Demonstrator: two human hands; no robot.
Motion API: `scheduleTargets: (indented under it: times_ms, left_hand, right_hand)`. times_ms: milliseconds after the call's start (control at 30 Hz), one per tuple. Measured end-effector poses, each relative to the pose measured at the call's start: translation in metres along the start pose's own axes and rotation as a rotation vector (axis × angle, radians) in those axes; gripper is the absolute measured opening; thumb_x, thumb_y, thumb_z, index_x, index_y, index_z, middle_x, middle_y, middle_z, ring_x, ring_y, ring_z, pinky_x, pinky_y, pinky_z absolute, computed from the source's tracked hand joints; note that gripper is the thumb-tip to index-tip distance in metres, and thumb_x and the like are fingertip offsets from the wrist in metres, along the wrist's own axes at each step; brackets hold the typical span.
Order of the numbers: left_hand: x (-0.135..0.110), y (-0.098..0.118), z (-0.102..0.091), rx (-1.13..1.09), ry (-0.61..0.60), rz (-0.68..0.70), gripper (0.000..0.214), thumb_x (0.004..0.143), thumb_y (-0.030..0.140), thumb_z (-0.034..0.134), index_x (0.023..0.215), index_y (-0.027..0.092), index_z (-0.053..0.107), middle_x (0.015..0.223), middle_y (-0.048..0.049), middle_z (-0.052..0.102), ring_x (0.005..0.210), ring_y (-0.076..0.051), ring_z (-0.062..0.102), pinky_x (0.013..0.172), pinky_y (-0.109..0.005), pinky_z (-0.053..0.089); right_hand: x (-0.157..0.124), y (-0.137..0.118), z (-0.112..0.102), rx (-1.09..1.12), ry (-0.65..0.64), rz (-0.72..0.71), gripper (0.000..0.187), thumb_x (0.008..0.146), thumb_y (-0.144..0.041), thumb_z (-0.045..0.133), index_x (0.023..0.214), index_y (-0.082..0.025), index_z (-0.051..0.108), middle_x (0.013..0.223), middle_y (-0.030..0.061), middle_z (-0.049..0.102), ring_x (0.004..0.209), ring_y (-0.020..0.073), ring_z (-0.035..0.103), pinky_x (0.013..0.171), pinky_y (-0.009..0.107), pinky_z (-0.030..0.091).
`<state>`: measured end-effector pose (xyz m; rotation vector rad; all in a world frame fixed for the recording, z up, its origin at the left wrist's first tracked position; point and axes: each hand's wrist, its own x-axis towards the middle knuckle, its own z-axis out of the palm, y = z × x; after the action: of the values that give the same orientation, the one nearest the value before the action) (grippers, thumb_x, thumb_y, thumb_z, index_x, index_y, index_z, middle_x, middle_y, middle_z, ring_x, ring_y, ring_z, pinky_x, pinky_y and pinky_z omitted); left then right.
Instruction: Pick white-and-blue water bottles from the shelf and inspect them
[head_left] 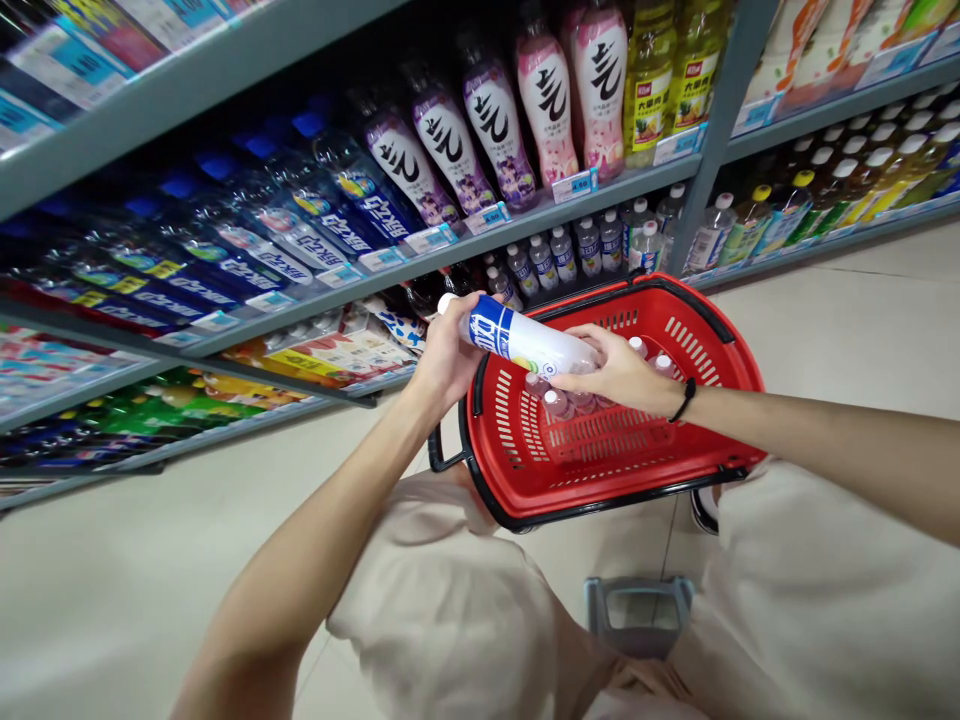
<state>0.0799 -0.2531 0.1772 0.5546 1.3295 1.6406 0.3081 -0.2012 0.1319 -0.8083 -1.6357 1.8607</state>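
Observation:
A drink bottle (529,343) with a blue and white label and a white cap lies tilted across both my hands, above the basket. My left hand (448,352) is closed round its cap end. At the bottle's base, my right hand (611,370) grips it with thumb and fingers on opposite sides; a black band circles that wrist. Beneath is a red shopping basket (600,478) with black rim parts. Several small bottles (559,404) with white and pinkish caps stand inside it, partly hidden by my right hand and the held bottle.
Shelves with a grey edge (300,312) run along the far side, carrying rows of blue-capped bottles (315,190), purple-labelled bottles (446,150) and small bottles (564,250). A grey stepped frame (637,605) is between my legs. The pale tiled floor (832,330) extends to the right.

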Motion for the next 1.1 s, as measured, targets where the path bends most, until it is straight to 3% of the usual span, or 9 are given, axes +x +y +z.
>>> scheduleTargets:
  times_ms: [100,167,233,400,600,733,867,1000,1100]
  left_hand:
    - [0.001,-0.002,-0.002,-0.041,0.036,-0.014,0.032,0.076,0.038,0.084,0.091,0.018,0.065,0.1,-0.0055,0.079,0.085,-0.017,0.073,0.079,-0.028,0.06]
    - [0.001,-0.001,-0.003,-0.057,0.037,-0.026,0.03,0.077,0.037,0.083,0.09,0.018,0.065,0.101,-0.0057,0.08,0.085,-0.017,0.073,0.079,-0.027,0.06]
    - [0.001,0.0,-0.003,-0.068,0.021,-0.039,0.027,0.078,0.035,0.082,0.091,0.018,0.065,0.101,-0.0059,0.08,0.088,-0.018,0.075,0.082,-0.029,0.061]
    - [-0.002,0.005,-0.001,-0.123,0.002,-0.084,0.017,0.083,0.029,0.073,0.094,0.017,0.069,0.103,-0.0064,0.08,0.096,-0.019,0.076,0.092,-0.03,0.062]
    - [-0.002,0.007,0.002,-0.168,0.042,-0.102,0.008,0.088,0.025,0.069,0.09,0.017,0.069,0.1,-0.005,0.08,0.091,-0.017,0.076,0.096,-0.03,0.062]
    - [0.001,0.005,0.003,-0.198,0.057,-0.12,0.007,0.087,0.024,0.07,0.088,0.017,0.068,0.096,-0.0051,0.079,0.091,-0.017,0.076,0.095,-0.03,0.062]
    - [0.001,0.003,0.005,-0.248,0.06,-0.141,0.011,0.081,0.022,0.074,0.086,0.018,0.065,0.082,-0.0011,0.073,0.079,-0.015,0.073,0.09,-0.029,0.062]
    - [-0.003,0.007,0.005,-0.241,0.007,-0.121,0.017,0.076,0.021,0.076,0.088,0.019,0.065,0.077,0.0011,0.07,0.073,-0.014,0.069,0.089,-0.029,0.062]
    - [-0.005,0.009,0.003,-0.197,-0.039,-0.066,0.022,0.075,0.024,0.079,0.093,0.022,0.065,0.078,0.0013,0.07,0.077,-0.016,0.07,0.093,-0.032,0.062]
  right_hand:
    - [0.001,-0.006,0.002,0.244,-0.168,0.218,0.054,0.085,-0.054,0.082,0.115,-0.016,0.058,0.089,0.0062,0.069,0.065,0.0118,0.058,0.046,0.019,0.041]
    - [0.002,-0.008,0.003,0.39,-0.282,0.329,0.047,0.099,-0.062,0.058,0.11,-0.016,0.058,0.079,0.0062,0.065,0.058,0.0123,0.053,0.04,0.02,0.034]
    - [0.003,-0.007,0.004,0.44,-0.307,0.358,0.043,0.104,-0.058,0.05,0.109,-0.016,0.058,0.076,0.006,0.063,0.058,0.0129,0.053,0.04,0.02,0.034]
    - [-0.001,-0.007,0.005,0.282,-0.261,0.235,0.044,0.095,-0.053,0.074,0.113,-0.018,0.054,0.079,0.0029,0.064,0.051,0.0099,0.052,0.04,0.02,0.038]
    - [-0.005,-0.012,0.004,0.102,-0.161,0.127,0.05,0.088,-0.042,0.081,0.126,-0.017,0.059,0.093,0.0031,0.068,0.053,0.0063,0.052,0.039,0.018,0.039]
    - [-0.007,-0.008,0.004,-0.017,-0.088,0.008,0.056,0.084,-0.041,0.084,0.129,-0.016,0.061,0.117,0.0088,0.072,0.085,0.0138,0.069,0.066,0.024,0.059]
    - [-0.014,-0.006,0.007,-0.176,-0.054,-0.068,0.061,0.081,-0.047,0.087,0.128,-0.018,0.063,0.125,0.0083,0.073,0.109,0.0208,0.071,0.091,0.032,0.061]
    - [-0.017,-0.008,0.014,-0.045,-0.209,0.053,0.062,0.081,-0.051,0.087,0.125,-0.016,0.06,0.107,0.0074,0.073,0.084,0.0143,0.068,0.068,0.024,0.057]
    - [-0.013,-0.007,0.015,0.147,-0.37,0.237,0.053,0.092,-0.062,0.072,0.113,-0.016,0.058,0.085,0.0038,0.068,0.061,0.0116,0.061,0.05,0.022,0.05]
